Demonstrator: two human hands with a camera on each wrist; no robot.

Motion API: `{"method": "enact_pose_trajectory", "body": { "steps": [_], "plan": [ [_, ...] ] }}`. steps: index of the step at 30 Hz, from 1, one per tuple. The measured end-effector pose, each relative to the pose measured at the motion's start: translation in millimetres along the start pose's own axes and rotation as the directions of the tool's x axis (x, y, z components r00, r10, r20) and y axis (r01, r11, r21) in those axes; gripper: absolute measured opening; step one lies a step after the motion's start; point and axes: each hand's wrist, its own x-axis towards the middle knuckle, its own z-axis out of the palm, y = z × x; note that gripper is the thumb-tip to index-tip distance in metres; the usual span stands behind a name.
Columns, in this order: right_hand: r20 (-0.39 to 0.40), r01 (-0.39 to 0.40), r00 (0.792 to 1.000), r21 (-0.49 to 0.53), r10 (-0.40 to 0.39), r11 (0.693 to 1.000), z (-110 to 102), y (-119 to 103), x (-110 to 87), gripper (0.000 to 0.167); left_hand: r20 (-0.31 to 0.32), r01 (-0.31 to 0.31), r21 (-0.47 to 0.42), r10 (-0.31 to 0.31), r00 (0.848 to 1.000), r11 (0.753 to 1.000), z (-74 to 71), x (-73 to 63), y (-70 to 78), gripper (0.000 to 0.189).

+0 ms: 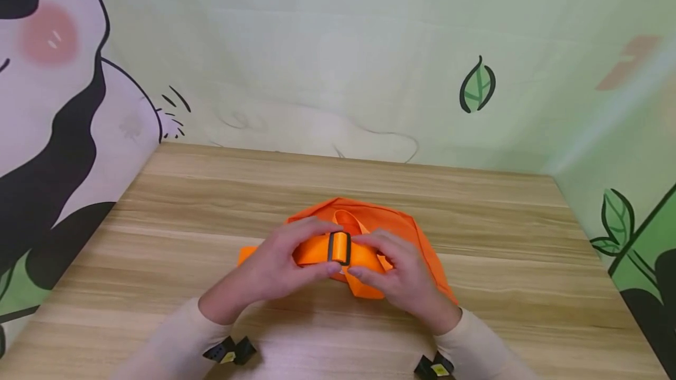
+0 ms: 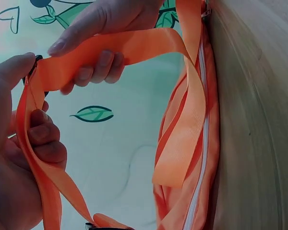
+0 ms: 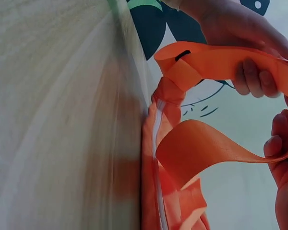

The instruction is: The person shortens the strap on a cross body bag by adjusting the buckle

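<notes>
An orange bag [image 1: 393,216] with a white zipper [image 3: 157,129] lies on the table, its orange webbing strap [image 1: 311,251] raised above it. The strap threads through a black slider buckle [image 1: 347,249] between both hands. My left hand [image 1: 269,265] grips the strap at the buckle's left side, thumb below and fingers above in the head view. On the right side, my right hand [image 1: 409,274] pinches the strap close to the buckle. A loop of webbing [image 2: 182,148] hangs beside the bag in the left wrist view. The hands partly hide the bag.
The wood-grain table [image 1: 528,239] extends around the bag on all sides. Printed wall panels [image 1: 317,75] with a cartoon animal and leaves stand behind it and at both sides. Black wrist cameras [image 1: 229,350] sit on the sleeves.
</notes>
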Motion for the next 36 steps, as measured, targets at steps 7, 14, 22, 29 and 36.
{"method": "enact_pose_trajectory", "body": {
  "steps": [7, 14, 22, 29, 36],
  "plan": [
    [-0.026, -0.028, 0.999, 0.025, 0.028, 0.999, 4, -4, 0.1, 0.044, 0.011, 0.029, -0.018, -0.028, 1.0, 0.999, 2.8, 1.1, 3.2, 0.05],
    [-0.032, -0.024, 0.999, -0.014, 0.023, 1.0, 5, -8, 2.5, 0.052, -0.021, 0.032, -0.039, -0.032, 0.999, 0.999, 6.1, 3.9, 4.9, 0.039],
    [0.013, -0.131, 0.991, -0.045, 0.132, 0.99, -1, -6, -1.7, 0.051, -0.075, 0.075, -0.123, -0.084, 0.994, 0.99, -3.9, 1.2, 5.2, 0.038],
    [-0.021, -0.143, 0.99, -0.004, 0.143, 0.99, -4, -4, -3.1, 0.048, -0.069, 0.002, -0.071, -0.007, 0.998, 0.997, -5.2, 0.9, -0.5, 0.04],
    [-0.022, -0.094, 0.995, -0.005, 0.094, 0.996, -2, -6, 0.8, 0.05, -0.008, 0.01, -0.069, -0.01, 1.0, 0.998, -2.1, 0.6, 0.0, 0.047]
  ]
}}
